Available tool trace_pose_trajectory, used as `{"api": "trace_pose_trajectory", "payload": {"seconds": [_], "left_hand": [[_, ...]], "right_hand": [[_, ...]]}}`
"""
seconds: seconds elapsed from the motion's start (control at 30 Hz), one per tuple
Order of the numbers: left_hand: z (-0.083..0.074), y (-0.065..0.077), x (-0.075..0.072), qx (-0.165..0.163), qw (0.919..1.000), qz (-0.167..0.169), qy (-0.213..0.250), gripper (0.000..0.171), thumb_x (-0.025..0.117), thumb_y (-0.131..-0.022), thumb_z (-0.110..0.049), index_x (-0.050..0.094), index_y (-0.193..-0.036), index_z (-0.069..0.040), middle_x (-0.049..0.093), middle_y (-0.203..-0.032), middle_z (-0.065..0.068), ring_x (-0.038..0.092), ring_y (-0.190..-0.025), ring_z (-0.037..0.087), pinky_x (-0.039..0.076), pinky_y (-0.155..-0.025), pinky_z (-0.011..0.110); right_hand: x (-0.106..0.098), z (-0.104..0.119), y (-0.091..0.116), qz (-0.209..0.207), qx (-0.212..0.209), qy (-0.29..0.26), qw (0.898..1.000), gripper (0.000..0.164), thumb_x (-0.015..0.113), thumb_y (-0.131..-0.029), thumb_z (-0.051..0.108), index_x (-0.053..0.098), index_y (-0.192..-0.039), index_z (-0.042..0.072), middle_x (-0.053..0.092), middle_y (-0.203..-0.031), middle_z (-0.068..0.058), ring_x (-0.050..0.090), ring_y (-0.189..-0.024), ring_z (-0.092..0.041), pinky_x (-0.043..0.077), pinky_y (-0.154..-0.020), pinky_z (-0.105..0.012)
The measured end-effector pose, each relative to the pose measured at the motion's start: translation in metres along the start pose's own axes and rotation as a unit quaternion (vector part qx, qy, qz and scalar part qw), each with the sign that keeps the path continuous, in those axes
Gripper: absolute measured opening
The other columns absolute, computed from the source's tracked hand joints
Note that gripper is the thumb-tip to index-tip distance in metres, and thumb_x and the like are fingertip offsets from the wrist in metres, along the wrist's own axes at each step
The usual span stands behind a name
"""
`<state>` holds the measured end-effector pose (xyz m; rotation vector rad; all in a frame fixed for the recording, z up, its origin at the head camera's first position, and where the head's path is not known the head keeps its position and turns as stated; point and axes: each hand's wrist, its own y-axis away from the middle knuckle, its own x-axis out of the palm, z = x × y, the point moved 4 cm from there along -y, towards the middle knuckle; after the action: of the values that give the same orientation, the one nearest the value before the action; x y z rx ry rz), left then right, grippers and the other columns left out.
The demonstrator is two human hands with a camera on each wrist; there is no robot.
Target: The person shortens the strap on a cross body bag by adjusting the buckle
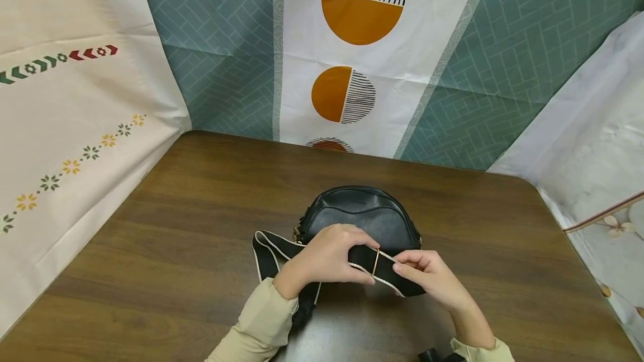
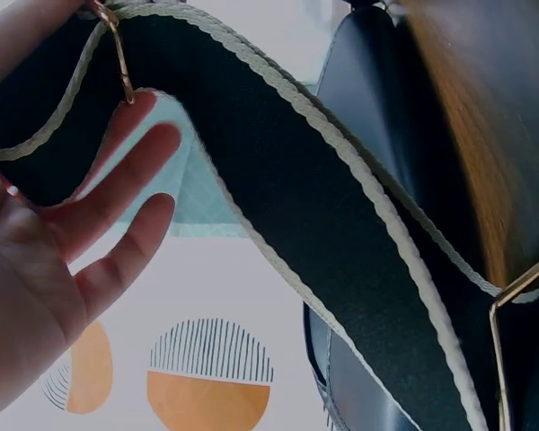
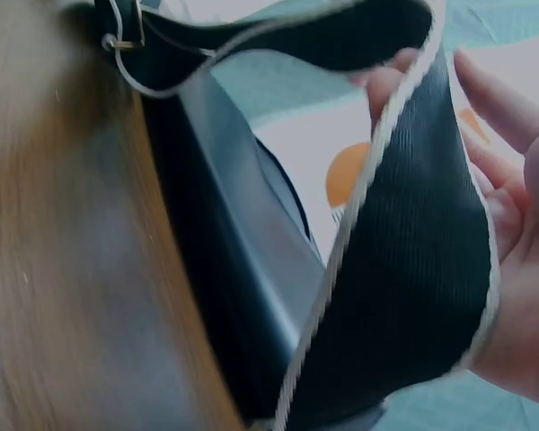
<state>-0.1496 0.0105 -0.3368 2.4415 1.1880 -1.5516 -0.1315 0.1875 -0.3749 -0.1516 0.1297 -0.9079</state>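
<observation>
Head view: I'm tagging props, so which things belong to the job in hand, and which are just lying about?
In the job: black bag; pale-edged strap; gold slider; left hand; right hand.

Just there: wooden table; patterned backdrop; black item at the bottom edge (cropped, use unclear).

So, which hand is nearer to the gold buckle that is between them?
Left. The left hand has thumb and finger at the buckle; the right hand pinches the strap farther right.
</observation>
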Motion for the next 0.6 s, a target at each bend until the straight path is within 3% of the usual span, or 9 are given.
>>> {"api": "trace_pose_trajectory", "payload": {"seconds": [0.27, 0.6], "left_hand": [[-0.002, -0.003, 0.003, 0.0, 0.9996, 0.014, -0.024, 0.046, 0.08, -0.063, -0.035, 0.067, -0.099, -0.01, 0.061, -0.094, -0.004, 0.054, -0.09, 0.008, 0.04, -0.082, 0.022], [-0.011, -0.007, 0.005, 0.005, 0.9986, 0.022, -0.047, 0.046, 0.08, -0.062, -0.036, 0.068, -0.098, -0.01, 0.062, -0.093, -0.004, 0.056, -0.087, 0.007, 0.041, -0.08, 0.021]], "right_hand": [[-0.005, 0.003, 0.002, -0.001, -0.015, 0.043, 0.999, 0.023, 0.047, -0.085, -0.013, 0.064, -0.095, -0.002, 0.064, -0.077, 0.0, 0.059, -0.06, -0.009, 0.049, -0.046, -0.03], [0.005, 0.007, -0.009, -0.006, -0.051, 0.049, 0.997, 0.021, 0.047, -0.084, -0.014, 0.064, -0.091, -0.004, 0.065, -0.076, 0.0, 0.059, -0.059, -0.008, 0.048, -0.046, -0.028]]}}
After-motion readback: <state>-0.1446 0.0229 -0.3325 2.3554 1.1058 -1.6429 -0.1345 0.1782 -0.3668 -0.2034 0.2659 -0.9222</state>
